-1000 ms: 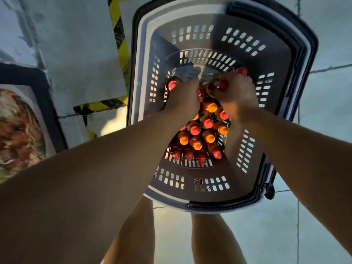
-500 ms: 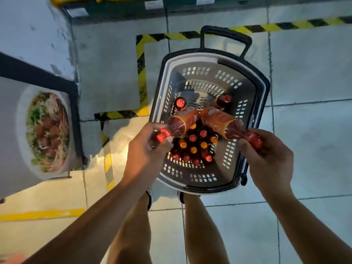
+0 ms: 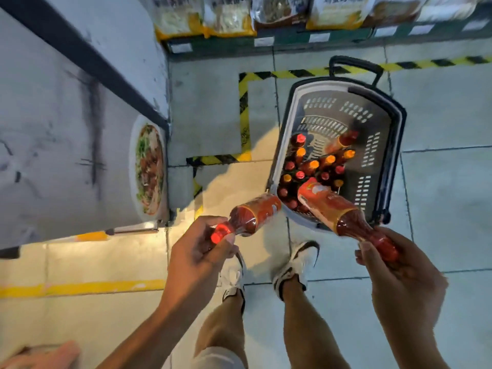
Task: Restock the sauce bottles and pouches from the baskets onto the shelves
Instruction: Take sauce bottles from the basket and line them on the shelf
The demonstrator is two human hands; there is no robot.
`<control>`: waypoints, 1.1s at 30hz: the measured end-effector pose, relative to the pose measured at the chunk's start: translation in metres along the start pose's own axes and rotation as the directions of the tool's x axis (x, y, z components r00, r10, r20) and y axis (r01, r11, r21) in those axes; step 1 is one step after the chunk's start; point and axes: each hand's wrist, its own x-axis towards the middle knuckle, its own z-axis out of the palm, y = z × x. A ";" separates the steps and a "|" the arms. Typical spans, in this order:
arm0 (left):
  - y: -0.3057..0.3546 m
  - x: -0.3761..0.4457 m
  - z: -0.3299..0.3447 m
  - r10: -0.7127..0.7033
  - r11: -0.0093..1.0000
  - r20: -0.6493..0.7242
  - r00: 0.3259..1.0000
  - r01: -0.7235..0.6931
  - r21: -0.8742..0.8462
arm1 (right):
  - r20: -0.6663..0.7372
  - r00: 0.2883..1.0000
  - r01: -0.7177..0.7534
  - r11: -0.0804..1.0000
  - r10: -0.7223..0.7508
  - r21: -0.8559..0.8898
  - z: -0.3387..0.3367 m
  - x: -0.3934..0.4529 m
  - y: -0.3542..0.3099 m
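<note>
At the far left stands a grey display unit (image 3: 66, 129) with a food picture (image 3: 149, 169) on its end; nothing of yours is on it. Your left hand (image 3: 202, 259) comes next, its fingers (image 3: 226, 242) clamped round the red cap and neck of one bottle (image 3: 255, 214), which points up and away toward the basket's near-left corner. The bottle is in the air, clear of the floor and of the basket rim.

Between your hands you see your two shoes (image 3: 295, 262) on the tiled floor (image 3: 439, 195). Beyond them the basket (image 3: 394, 121) sits on the floor inside the yellow-and-black tape (image 3: 245, 115). It holds a good cluster of capped bottles (image 3: 311, 169) packed toward its near end, one leaning at the far right, with the far end bare.

Your right hand (image 3: 404, 278) has its fingers (image 3: 367, 251) curled tight on the neck of a second bottle (image 3: 332, 209), whose base hangs over the basket's near edge.

Along the top edge runs the shelf (image 3: 292, 39), with pouches (image 3: 229, 17) standing on it. No bottles show there in this view. By my reckoning you are early on: two bottles are lifted out and neither is shelved, and most of the load waits in the basket. Whether other baskets remain cannot be told from here.
</note>
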 end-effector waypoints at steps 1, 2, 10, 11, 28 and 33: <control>-0.001 -0.013 -0.017 0.012 1.000 -0.005 1.000 -0.012 0.000 | -0.001 1.000 -0.002 1.000 0.002 0.004 0.004 -0.022 -0.005; -0.004 -0.026 -0.034 0.022 1.000 -0.016 1.000 -0.022 0.004 | 0.006 1.000 -0.009 1.000 0.008 0.018 0.009 -0.041 -0.010; -0.067 -0.141 -0.137 -0.004 1.000 -0.194 0.981 0.005 0.008 | 0.259 0.961 0.135 0.984 -0.100 -0.120 0.045 -0.162 -0.034; -0.077 -0.157 -0.148 -0.005 1.000 -0.222 0.975 0.012 0.028 | 0.288 0.952 0.153 0.978 -0.107 -0.141 0.049 -0.175 -0.033; -0.208 -0.301 -0.345 -0.142 0.990 -0.522 0.841 0.125 -0.068 | 0.524 0.799 0.396 0.913 -0.294 -0.092 0.174 -0.409 -0.036; -0.240 -0.285 -0.431 -0.115 0.993 -0.537 0.836 0.118 -0.029 | 0.577 0.790 0.386 0.900 -0.207 -0.205 0.255 -0.454 -0.071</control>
